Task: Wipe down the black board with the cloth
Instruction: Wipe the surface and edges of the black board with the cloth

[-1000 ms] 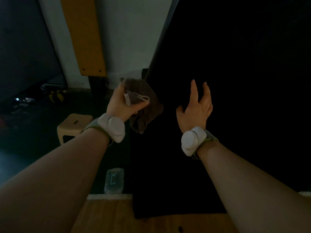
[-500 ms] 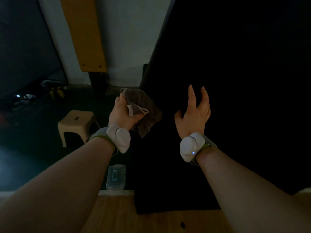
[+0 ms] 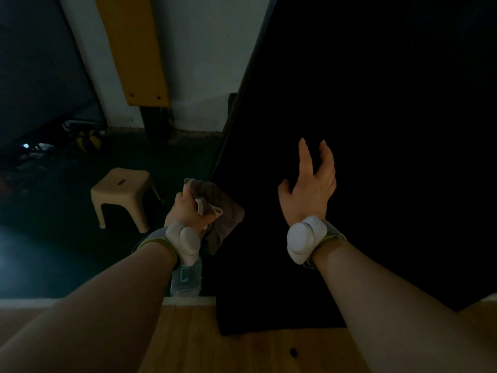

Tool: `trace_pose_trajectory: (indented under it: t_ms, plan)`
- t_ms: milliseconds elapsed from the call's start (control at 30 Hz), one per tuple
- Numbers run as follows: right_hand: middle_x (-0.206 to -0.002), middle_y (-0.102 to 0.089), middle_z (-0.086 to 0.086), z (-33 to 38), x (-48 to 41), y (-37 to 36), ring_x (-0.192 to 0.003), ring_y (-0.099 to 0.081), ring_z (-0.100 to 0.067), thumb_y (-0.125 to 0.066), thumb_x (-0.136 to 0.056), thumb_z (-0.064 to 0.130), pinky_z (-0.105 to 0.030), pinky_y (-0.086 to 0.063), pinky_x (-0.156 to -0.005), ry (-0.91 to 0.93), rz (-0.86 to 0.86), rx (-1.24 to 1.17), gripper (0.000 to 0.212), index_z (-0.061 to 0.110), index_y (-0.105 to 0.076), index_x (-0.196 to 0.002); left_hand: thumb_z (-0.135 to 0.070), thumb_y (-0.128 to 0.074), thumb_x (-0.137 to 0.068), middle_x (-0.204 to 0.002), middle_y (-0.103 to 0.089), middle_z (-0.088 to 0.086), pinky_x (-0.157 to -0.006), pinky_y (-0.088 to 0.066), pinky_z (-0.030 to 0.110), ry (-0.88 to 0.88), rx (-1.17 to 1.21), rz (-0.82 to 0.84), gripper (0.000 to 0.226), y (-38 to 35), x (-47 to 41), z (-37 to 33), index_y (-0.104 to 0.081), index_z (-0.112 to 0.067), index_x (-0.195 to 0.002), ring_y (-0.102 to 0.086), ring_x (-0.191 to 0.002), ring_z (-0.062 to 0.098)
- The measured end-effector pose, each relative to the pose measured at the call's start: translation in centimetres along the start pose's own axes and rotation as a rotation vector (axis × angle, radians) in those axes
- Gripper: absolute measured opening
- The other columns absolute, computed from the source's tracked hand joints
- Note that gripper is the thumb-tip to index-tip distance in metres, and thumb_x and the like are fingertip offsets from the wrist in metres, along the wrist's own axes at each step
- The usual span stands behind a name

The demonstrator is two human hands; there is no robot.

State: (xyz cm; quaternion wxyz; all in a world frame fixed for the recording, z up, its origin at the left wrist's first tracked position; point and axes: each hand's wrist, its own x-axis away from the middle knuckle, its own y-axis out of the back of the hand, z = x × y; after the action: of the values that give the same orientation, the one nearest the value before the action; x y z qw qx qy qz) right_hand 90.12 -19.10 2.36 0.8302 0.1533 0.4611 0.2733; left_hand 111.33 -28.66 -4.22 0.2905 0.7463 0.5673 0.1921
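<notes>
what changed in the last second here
The left hand, gripping the brown cloth throughout, dropped lower beside the left edge of the black board. Nothing was taken or let go. The right hand stayed open in front of the board; the stool did not move.

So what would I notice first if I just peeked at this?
The huge black board fills the whole right side. In front of it the right hand is spread open, and by the board's left edge the left hand grips a crumpled brown cloth. A pale little stool stands on the dark floor to the left.
</notes>
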Motion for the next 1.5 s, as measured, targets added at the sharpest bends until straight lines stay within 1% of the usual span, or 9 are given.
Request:
trace_pose_trajectory:
  t_ms: [167,333,433,767,867,1067,1267,1400,1500]
  plan:
    - [-0.15,-0.027,-0.022,0.0,0.1,0.1,-0.138,-0.026,-0.038,-0.065,-0.074,0.008,-0.058,-0.021,-0.11,0.012,-0.013,-0.001,0.074,0.018,-0.039,-0.143,-0.043,-0.071,-0.077,-0.119,-0.052,0.019,-0.093,-0.043,0.048,-0.014,-0.086,0.002,0.083,0.1,0.8,0.2,-0.03,-0.004,-0.136,-0.052,-0.11,0.037]
    - [-0.146,-0.033,-0.024,0.7,-0.6,0.5,-0.134,-0.032,-0.041,-0.068,-0.07,0.008,-0.056,-0.022,-0.108,0.018,-0.092,0.005,0.075,0.015,-0.043,-0.141,-0.022,-0.073,-0.081,-0.128,-0.053,0.011,-0.086,-0.048,0.022,-0.211,0.352,-0.262,0.07,2.3,1.4,-5.1,-0.034,-0.006,-0.137,-0.058,-0.11,0.01]
    - [-0.146,-0.033,-0.023,1.2,-1.3,0.8,-0.134,-0.032,-0.041,-0.068,-0.07,0.008,-0.057,-0.022,-0.108,-0.003,-0.113,-0.002,0.076,0.015,-0.042,-0.142,-0.033,-0.08,-0.07,-0.132,-0.049,0.017,-0.1,-0.043,0.041,-0.204,0.162,-0.334,0.083,2.1,1.2,-7.2,-0.037,-0.004,-0.134,-0.05,-0.119,0.029]
    - [-0.15,-0.027,-0.02,0.4,-0.1,0.3,-0.137,-0.026,-0.037,-0.066,-0.074,0.012,-0.054,-0.019,-0.11,-0.029,-0.029,0.028,0.077,0.018,-0.037,-0.145,-0.032,-0.08,-0.069,-0.132,-0.047,0.02,-0.1,-0.041,0.047,-0.064,0.103,-0.287,0.085,0.2,1.0,-4.4,-0.036,0.0,-0.134,-0.048,-0.119,0.035]
    - [-0.151,-0.025,-0.019,0.2,0.7,0.2,-0.139,-0.024,-0.035,-0.065,-0.076,0.013,-0.052,-0.017,-0.111,-0.031,0.008,0.031,0.076,0.019,-0.035,-0.146,-0.05,-0.07,-0.072,-0.133,-0.044,0.021,-0.1,-0.04,0.044,0.009,0.021,-0.129,0.095,-0.1,1.0,-2.5,-0.026,-0.001,-0.141,-0.046,-0.12,0.037]
    - [-0.151,-0.024,-0.019,0.2,0.4,0.9,-0.139,-0.023,-0.035,-0.065,-0.077,0.012,-0.053,-0.017,-0.111,-0.028,0.057,0.019,0.077,0.018,-0.033,-0.146,-0.028,-0.07,-0.082,-0.125,-0.046,0.022,-0.093,-0.043,0.051,0.161,-0.234,0.094,0.071,1.5,0.9,-1.0,-0.029,-0.008,-0.136,-0.049,-0.109,0.044]
    - [-0.153,-0.019,-0.017,2.2,-2.1,2.8,-0.14,-0.019,-0.033,-0.064,-0.078,0.015,-0.051,-0.016,-0.112,-0.039,0.06,0.01,0.078,0.021,-0.029,-0.147,-0.002,-0.073,-0.075,-0.122,-0.058,0.02,-0.09,-0.045,0.04,0.149,-0.049,-0.166,0.062,5.8,0.5,-7.0,-0.046,-0.006,-0.131,-0.055,-0.11,0.038]
    - [-0.154,-0.017,-0.015,4.9,-4.7,4.9,-0.141,-0.016,-0.031,-0.063,-0.078,0.016,-0.049,-0.015,-0.113,-0.01,0.062,-0.006,0.079,0.022,-0.027,-0.148,-0.009,-0.063,-0.086,-0.113,-0.058,0.01,-0.094,-0.045,0.045,-0.047,0.068,-0.247,0.034,9.9,0.6,-12.6,-0.047,-0.016,-0.115,-0.055,-0.107,0.035]
    - [-0.154,-0.016,-0.014,6.1,-6.1,6.3,-0.141,-0.015,-0.03,-0.062,-0.079,0.015,-0.048,-0.015,-0.113,0.001,0.066,-0.017,0.078,0.023,-0.026,-0.148,-0.02,-0.066,-0.085,-0.094,-0.062,-0.001,-0.082,-0.05,0.038,-0.088,0.214,-0.337,0.026,11.4,1.0,-15.9,-0.047,-0.031,-0.098,-0.063,-0.081,0.021]
